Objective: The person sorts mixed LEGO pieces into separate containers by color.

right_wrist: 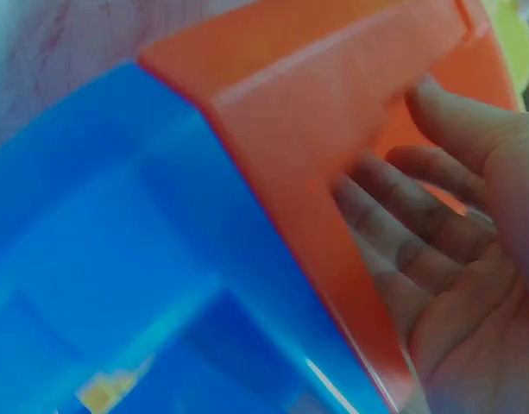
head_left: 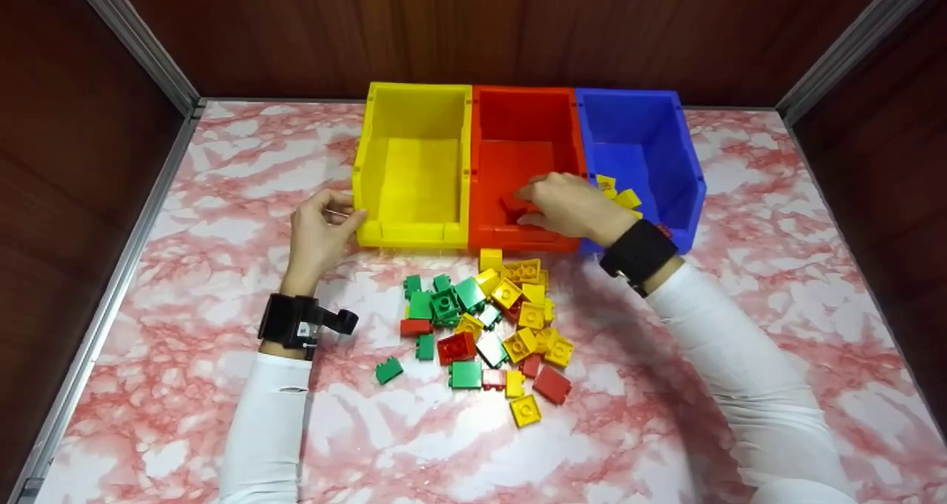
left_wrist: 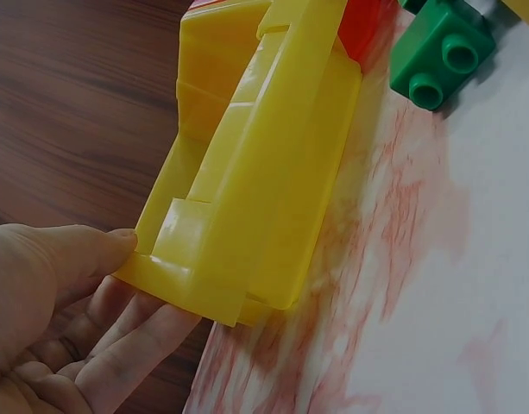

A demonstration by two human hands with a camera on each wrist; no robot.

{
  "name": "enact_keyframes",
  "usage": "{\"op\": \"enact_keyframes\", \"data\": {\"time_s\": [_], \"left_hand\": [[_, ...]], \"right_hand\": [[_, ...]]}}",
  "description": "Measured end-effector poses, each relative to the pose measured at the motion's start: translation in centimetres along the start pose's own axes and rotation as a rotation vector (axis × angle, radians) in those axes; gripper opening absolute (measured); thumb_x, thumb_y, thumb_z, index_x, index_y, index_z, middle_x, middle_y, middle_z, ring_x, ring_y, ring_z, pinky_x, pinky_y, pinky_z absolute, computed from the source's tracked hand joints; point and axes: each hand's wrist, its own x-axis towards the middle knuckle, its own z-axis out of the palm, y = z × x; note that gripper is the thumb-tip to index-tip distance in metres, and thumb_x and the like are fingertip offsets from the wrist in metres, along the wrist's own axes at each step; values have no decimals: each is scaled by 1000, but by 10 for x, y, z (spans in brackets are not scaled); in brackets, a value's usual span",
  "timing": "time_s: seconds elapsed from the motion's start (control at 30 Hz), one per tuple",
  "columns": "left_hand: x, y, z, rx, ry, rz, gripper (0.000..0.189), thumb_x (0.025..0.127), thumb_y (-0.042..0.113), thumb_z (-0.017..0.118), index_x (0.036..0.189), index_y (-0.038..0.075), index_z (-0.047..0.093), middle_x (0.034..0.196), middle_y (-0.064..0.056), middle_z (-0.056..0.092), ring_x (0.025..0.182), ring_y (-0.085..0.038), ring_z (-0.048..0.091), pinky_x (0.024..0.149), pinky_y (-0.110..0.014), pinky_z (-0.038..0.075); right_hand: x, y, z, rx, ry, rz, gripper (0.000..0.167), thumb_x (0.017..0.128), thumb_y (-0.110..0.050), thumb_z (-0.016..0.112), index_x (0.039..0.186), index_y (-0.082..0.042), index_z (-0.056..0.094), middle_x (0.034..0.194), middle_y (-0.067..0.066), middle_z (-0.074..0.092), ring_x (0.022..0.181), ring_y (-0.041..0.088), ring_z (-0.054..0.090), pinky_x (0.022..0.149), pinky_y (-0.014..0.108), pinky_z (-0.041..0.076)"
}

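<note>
My left hand (head_left: 319, 230) pinches the front left corner of the yellow bin (head_left: 364, 234); in the left wrist view the thumb lies at the rim, with the other fingers against the outer side. Over the front of the red bin (head_left: 525, 239) reaches my right hand (head_left: 570, 206), its fingers and thumb apart in the right wrist view. A red toy brick (head_left: 510, 205) shows inside that bin, right at the fingertips. Part of the red bin's floor is hidden under the hand.
The blue bin (head_left: 692, 193) adjoins the red one on the right and contains several yellow bricks (head_left: 627, 198). In front of the bins lies a loose pile of green, yellow and red bricks, including a green brick (head_left: 388, 370) off to the left. Dark wood panels (head_left: 473, 30) wall the table.
</note>
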Motion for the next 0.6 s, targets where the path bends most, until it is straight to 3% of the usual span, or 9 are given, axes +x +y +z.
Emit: {"op": "enact_keyframes", "data": {"time_s": [0.2,0.37,0.6], "left_hand": [[0,1,0,8,3,4,21,96,9,76,112,-4,73,105,-21,74,85,-8,62,77,-9,51],[-1,2,0,8,-3,-7,22,96,12,76,112,-3,74,104,-21,73,85,-7,62,77,-9,51],[-1,2,0,-4,-11,-21,22,96,11,76,113,-4,73,106,-20,73,85,-8,62,77,-10,52]], "right_hand": [[-27,-13,-16,-37,107,-102,44,97,-35,77,128,-4,73,108,19,73,86,32,73,76,44,66],[-55,-26,-24,-22,142,-146,63,95,-44,77,143,-6,63,124,20,70,101,34,72,82,45,66],[-89,-41,-25,24,171,-207,74,89,-47,82,146,-6,59,131,17,66,112,31,68,86,44,66]]}}
